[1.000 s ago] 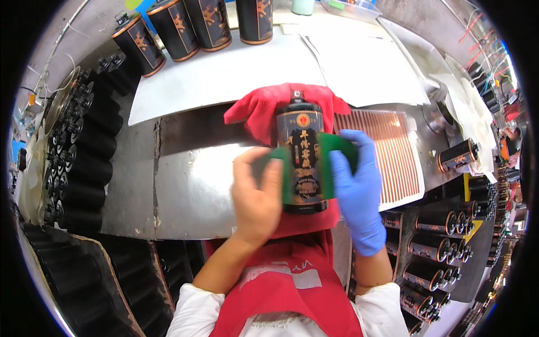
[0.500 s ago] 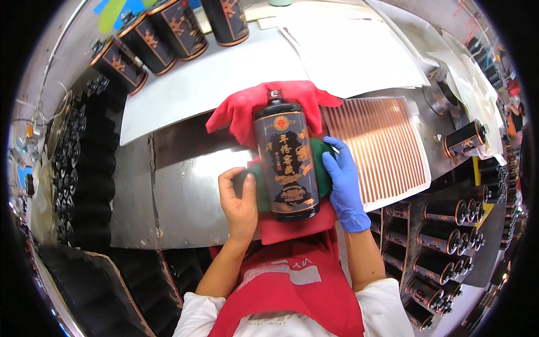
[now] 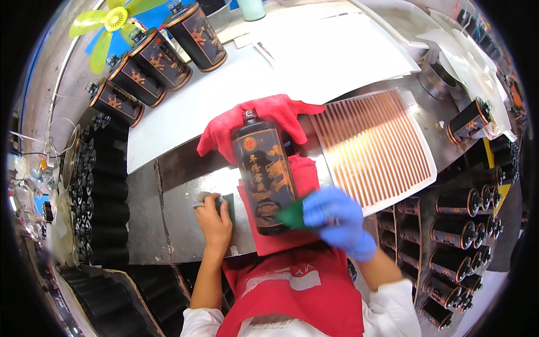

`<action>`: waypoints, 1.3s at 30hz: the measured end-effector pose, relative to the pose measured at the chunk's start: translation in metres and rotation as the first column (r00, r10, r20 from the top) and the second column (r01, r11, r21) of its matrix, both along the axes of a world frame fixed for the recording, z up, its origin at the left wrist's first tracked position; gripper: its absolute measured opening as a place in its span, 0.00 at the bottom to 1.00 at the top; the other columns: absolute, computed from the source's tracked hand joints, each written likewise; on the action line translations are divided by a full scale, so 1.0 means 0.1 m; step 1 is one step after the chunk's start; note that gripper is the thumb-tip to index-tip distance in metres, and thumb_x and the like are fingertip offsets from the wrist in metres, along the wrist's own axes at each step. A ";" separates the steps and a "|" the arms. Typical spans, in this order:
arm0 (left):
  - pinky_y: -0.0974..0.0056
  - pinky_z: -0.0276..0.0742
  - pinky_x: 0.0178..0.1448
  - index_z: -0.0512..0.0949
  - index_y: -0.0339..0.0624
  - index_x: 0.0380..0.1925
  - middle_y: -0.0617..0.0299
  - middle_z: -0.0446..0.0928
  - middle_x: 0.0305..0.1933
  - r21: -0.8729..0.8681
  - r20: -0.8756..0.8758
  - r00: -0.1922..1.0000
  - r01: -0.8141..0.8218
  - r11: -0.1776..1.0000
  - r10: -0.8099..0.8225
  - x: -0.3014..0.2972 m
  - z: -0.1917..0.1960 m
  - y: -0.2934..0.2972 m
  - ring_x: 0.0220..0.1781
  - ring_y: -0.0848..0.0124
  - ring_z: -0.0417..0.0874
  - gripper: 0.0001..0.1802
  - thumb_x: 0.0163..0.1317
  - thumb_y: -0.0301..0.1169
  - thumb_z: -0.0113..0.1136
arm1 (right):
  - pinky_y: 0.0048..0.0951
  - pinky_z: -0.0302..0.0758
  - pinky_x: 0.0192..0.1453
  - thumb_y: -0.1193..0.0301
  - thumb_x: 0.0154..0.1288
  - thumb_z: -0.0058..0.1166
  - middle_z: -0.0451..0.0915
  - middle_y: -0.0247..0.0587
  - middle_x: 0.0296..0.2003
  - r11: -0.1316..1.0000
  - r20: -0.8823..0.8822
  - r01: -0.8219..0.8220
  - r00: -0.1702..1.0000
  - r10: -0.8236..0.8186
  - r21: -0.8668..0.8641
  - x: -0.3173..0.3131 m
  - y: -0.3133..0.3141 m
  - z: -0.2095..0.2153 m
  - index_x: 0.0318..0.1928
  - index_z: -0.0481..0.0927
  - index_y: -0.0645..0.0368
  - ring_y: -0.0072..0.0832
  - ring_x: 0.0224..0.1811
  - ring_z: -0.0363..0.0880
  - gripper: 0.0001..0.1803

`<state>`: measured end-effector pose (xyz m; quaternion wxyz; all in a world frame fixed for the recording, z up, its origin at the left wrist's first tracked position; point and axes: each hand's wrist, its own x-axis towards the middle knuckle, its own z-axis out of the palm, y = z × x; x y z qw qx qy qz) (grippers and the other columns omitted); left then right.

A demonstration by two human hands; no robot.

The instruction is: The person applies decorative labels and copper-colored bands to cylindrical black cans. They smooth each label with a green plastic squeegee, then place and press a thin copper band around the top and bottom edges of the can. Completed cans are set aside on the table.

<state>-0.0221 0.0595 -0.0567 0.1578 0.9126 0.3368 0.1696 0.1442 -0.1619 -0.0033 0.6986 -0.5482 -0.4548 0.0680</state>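
A black decorated bottle (image 3: 264, 174) with gold and orange artwork lies on a red cloth (image 3: 306, 171), its neck pointing away from me. My right hand (image 3: 339, 222), in a blue glove and blurred, is closed on a flat green piece (image 3: 296, 214). That piece lies over the bottle's lower right side. Left of the bottle, my bare left hand (image 3: 213, 224) has curled fingers. A dark green flat piece (image 3: 229, 205) shows behind them and appears pinched there; a small pale bit at the fingertips is too small to name.
A striped copper-coloured sheet (image 3: 373, 149) lies to the right. White sheets (image 3: 342, 56) cover the table's back. Several decorated bottles (image 3: 196, 36) stand at the back left; another (image 3: 469, 121) is far right. Black bottles (image 3: 104, 202) fill the left side, and decorated ones (image 3: 455, 233) the right-hand rack.
My left hand has moved left and down, away from the bottle. My right hand has brought a green piece from beside the bottle onto its lower front. The view has shifted slightly.
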 end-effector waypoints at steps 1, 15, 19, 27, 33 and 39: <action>0.52 0.60 0.59 0.71 0.36 0.46 0.44 0.70 0.50 0.056 -0.042 0.999 0.034 0.998 -0.032 -0.03 -0.03 0.00 0.55 0.49 0.67 0.14 0.61 0.29 0.53 | 0.31 0.75 0.41 0.86 0.40 0.60 0.80 0.40 0.33 0.999 -0.046 -0.038 0.998 0.038 -0.012 -0.11 -0.16 0.01 0.31 0.82 0.56 0.34 0.37 0.80 0.14; 0.60 0.72 0.55 0.46 0.25 0.67 0.36 0.68 0.59 -0.265 0.381 0.870 0.428 0.864 -0.314 0.10 0.32 -0.67 0.54 0.49 0.77 0.48 0.47 0.17 0.62 | 0.20 0.76 0.38 0.78 0.52 0.64 0.81 0.34 0.31 0.995 -0.497 0.012 0.865 -0.063 -0.104 0.89 1.09 0.60 0.36 0.80 0.64 0.18 0.33 0.77 0.09; 0.63 0.75 0.49 0.51 0.24 0.65 0.40 0.74 0.54 -0.266 0.453 0.836 0.459 0.848 -0.310 0.12 0.29 -0.62 0.46 0.51 0.81 0.44 0.46 0.14 0.59 | 0.28 0.75 0.41 0.86 0.39 0.64 0.79 0.38 0.32 0.988 0.123 0.154 0.981 -0.151 -0.019 0.36 0.58 0.32 0.30 0.80 0.59 0.30 0.37 0.79 0.15; 0.60 0.74 0.53 0.59 0.25 0.63 0.37 0.72 0.55 -0.237 0.503 0.815 0.450 0.861 -0.287 0.09 0.28 -0.63 0.52 0.49 0.78 0.40 0.46 0.14 0.60 | 0.22 0.76 0.36 0.82 0.50 0.63 0.81 0.36 0.33 0.958 -0.353 0.024 0.927 -0.128 -0.286 0.33 0.44 0.55 0.34 0.80 0.61 0.20 0.33 0.79 0.09; 0.58 0.73 0.57 0.68 0.26 0.56 0.36 0.72 0.55 -0.168 0.561 0.769 0.467 0.868 -0.305 0.11 0.42 -0.68 0.54 0.47 0.77 0.32 0.46 0.16 0.64 | 0.26 0.77 0.36 0.86 0.44 0.59 0.80 0.37 0.32 0.964 0.362 0.249 0.911 -0.198 -0.099 0.36 0.67 0.57 0.34 0.81 0.57 0.28 0.35 0.80 0.15; 0.61 0.78 0.49 0.66 0.24 0.56 0.40 0.77 0.47 -0.065 0.615 0.726 0.434 0.899 -0.306 0.07 0.30 -0.62 0.47 0.53 0.82 0.37 0.45 0.22 0.71 | 0.26 0.77 0.37 0.78 0.44 0.63 0.81 0.32 0.34 0.906 0.495 0.133 0.864 0.093 -0.402 -0.31 0.28 0.77 0.39 0.84 0.50 0.26 0.34 0.80 0.17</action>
